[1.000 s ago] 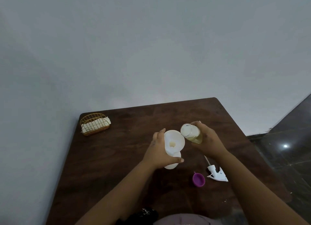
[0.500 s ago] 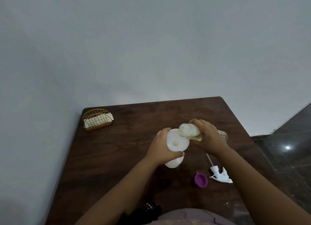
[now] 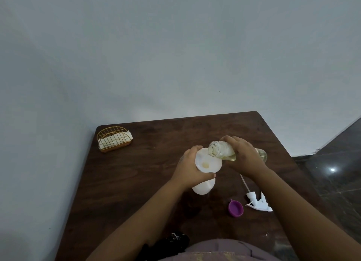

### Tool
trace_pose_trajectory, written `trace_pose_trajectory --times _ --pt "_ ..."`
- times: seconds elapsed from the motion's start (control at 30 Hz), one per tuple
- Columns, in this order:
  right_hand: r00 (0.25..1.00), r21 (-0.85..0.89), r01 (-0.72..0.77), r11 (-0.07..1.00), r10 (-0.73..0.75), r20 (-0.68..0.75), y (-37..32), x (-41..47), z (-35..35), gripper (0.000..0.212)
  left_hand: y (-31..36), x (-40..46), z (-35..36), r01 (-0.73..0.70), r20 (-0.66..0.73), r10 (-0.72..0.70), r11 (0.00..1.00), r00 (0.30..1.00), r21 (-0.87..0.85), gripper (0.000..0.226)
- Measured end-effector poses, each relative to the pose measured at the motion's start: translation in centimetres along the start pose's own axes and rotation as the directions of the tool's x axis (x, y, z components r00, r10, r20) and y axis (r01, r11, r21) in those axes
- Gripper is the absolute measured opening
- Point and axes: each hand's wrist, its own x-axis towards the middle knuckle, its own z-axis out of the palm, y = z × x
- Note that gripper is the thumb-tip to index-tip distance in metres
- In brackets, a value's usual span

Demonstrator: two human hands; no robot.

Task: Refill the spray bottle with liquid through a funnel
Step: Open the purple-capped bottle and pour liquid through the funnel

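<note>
A white funnel [image 3: 212,164] sits in the neck of a white spray bottle [image 3: 203,187] standing mid-table. My left hand [image 3: 190,168] grips the funnel and bottle neck from the left. My right hand [image 3: 243,156] holds a clear bottle [image 3: 221,152] of pale yellow liquid, tipped almost level with its mouth over the funnel's rim. A little yellowish liquid pools at the funnel's centre. The white trigger sprayer head [image 3: 257,201] with its dip tube lies on the table to the right.
A purple cap [image 3: 236,208] lies beside the sprayer head. A gold wire holder with white napkins [image 3: 114,139] stands at the far left corner of the dark wooden table [image 3: 140,182]. A wall runs behind; dark tiled floor lies to the right.
My right hand has tipped the clear bottle further over, from slanted to nearly horizontal, bringing its mouth over the funnel. My left hand has stayed on the funnel.
</note>
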Motion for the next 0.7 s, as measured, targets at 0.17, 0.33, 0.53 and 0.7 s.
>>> trace_pose_trajectory --times 0.17,0.33,0.53,0.7 --pt "1.000 -0.009 -0.009 1.000 0.009 0.000 0.07 0.01 -0.05 0.052 -0.04 0.10 0.01 -0.005 0.001 0.005 1.000 1.000 -0.003 0.093" --pt "1.000 -0.011 -0.011 1.000 0.011 0.006 0.01 -0.02 -0.18 0.053 0.19 0.19 -0.13 -0.011 0.010 0.011 1.000 1.000 -0.004 0.089" --pt "0.999 -0.009 -0.019 1.000 0.019 0.040 0.06 -0.14 -0.18 0.053 0.43 0.14 -0.17 -0.010 0.011 0.010 1.000 1.000 -0.012 0.087" --pt "0.999 -0.020 -0.023 1.000 0.024 0.047 0.11 -0.12 -0.11 0.054 0.52 0.12 -0.28 -0.006 0.014 0.006 1.000 1.000 -0.019 0.088"
